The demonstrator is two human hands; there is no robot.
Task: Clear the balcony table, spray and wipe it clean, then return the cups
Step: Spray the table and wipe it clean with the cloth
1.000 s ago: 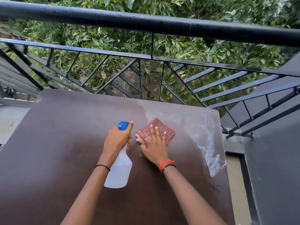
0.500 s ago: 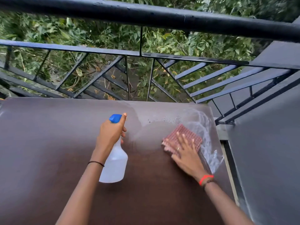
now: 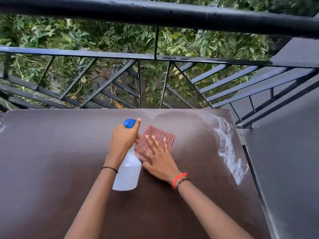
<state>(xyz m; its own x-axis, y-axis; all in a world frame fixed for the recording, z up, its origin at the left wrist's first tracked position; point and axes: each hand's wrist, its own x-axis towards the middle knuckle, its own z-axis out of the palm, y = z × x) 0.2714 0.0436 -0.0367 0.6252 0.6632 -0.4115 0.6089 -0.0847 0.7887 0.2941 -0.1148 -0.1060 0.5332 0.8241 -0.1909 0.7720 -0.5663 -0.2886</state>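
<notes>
The dark brown balcony table (image 3: 51,161) fills the lower view. My left hand (image 3: 125,139) is shut around the neck of a clear spray bottle (image 3: 128,171) with a blue trigger head, held over the table's middle. Just right of it, my right hand (image 3: 158,159) lies flat with spread fingers on a red-and-white checked cloth (image 3: 160,136), pressing it on the tabletop. White foamy streaks (image 3: 227,149) curve along the table's right side. No cups are in view.
A black metal railing (image 3: 155,56) with diagonal bars runs right behind the table's far edge, with green foliage beyond. A dark grey wall (image 3: 290,169) stands close along the table's right edge.
My right hand has swept the cloth leftward from the foamy right side back beside the bottle. A wiped arc now shows at the far right. The left hand has kept the bottle in place.
</notes>
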